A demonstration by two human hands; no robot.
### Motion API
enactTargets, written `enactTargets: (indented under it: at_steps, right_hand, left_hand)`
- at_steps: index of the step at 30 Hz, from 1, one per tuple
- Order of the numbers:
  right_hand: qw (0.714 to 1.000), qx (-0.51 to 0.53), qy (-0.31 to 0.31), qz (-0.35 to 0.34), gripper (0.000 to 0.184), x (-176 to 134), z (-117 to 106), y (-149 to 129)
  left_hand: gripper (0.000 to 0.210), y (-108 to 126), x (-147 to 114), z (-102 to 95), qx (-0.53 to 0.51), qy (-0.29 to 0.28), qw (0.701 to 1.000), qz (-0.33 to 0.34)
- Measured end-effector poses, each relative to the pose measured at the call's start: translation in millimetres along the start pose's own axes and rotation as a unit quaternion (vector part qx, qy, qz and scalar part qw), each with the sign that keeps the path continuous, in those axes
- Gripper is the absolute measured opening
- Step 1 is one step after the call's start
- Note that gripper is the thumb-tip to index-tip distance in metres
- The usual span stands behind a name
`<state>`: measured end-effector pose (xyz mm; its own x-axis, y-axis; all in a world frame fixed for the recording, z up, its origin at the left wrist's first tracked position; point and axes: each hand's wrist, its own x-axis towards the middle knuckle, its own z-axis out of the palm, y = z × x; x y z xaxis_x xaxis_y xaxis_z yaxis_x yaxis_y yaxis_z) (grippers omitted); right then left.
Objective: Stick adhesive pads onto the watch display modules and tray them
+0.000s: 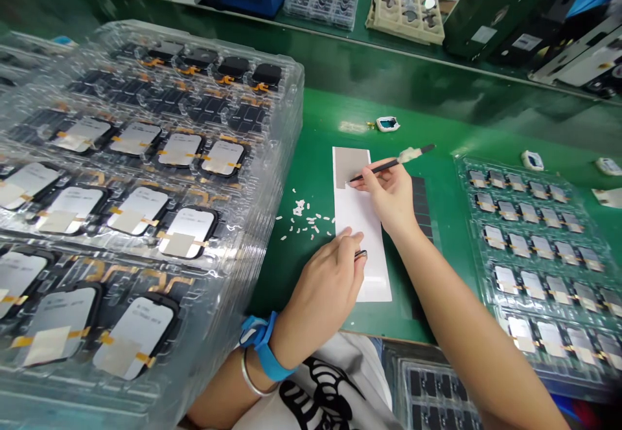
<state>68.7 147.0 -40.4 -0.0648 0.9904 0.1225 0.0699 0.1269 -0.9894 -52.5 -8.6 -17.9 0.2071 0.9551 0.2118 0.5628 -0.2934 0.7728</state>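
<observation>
So, a green worktable (315, 135) spans the frame, and looming over its left side is a tall stack of clear trays (262, 223), dark-edged screen parts filling the top one. Over at the right, a clear tray (479, 217) carries rows of small silvery modules. Dead centre lies the white strip (354, 213), a grey patch covering its upper end. Two hands work it, apart from each other: the left hand (330, 281), low, fingers bunched around a small dark object (361, 254) poking out; the right hand (396, 197), higher, pinching a black pen-like tool (383, 167), tip at the patch's lower edge. And just left of the strip, white scraps (299, 208) litter the green!
</observation>
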Motion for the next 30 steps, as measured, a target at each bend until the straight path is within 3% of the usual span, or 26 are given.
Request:
enactTargets:
  at_steps: [14, 22, 26, 30]
  right_hand:
    - [1.0, -0.006, 0.008, -0.012, 0.049, 2, 1, 1]
    - [0.996, 0.031, -0.076, 0.03, 0.042, 3, -3, -15]
    - [0.993, 0.094, -0.073, 0.016, 0.033, -9, -14, -47]
    - [0.996, 0.067, 0.027, -0.05, 0.017, -58, -18, -81]
  left_hand:
    - [0.02, -1, 1, 1.1, 0.011, -0.003, 1.0, 0.0]
    - [0.02, 0, 2, -1.2, -0.018, 0.001, 1.0, -0.017]
    - [0.012, 3, 1, -6.1, -0.093, 0.05, 0.993, -0.05]
    - [0.009, 8, 0, -8.9, -0.279, 0.099, 0.948, -0.118]
